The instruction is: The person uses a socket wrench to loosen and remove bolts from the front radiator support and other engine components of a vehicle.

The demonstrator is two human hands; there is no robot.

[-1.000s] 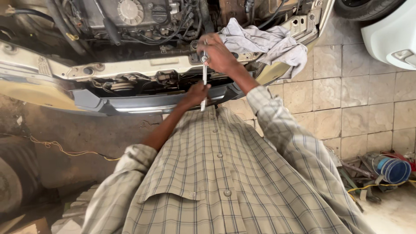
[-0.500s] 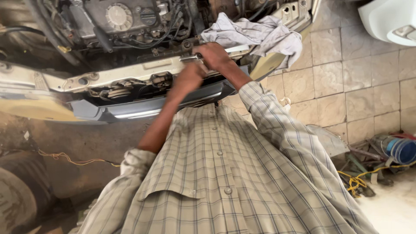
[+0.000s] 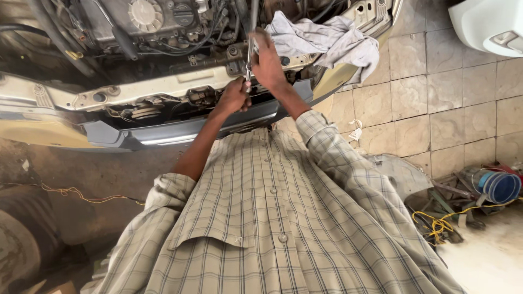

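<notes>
The person leans over the open front of a car, both hands on a slim metal tool (image 3: 250,57) that stands almost upright at the front crossmember (image 3: 163,90). The right hand (image 3: 269,62) is closed around its upper shaft, likely to steady and press it, while the left hand (image 3: 235,97) is curled around the lower end just below, close to the bumper (image 3: 180,130). A crumpled grey rag (image 3: 332,38) lies just beside the right hand on the car's corner (perhaps kept near for wiping). Hoses and engine parts (image 3: 147,16) crowd the space behind the tool, and yellow cable (image 3: 436,226) lies on the tiled floor (image 3: 436,109) well apart.
</notes>
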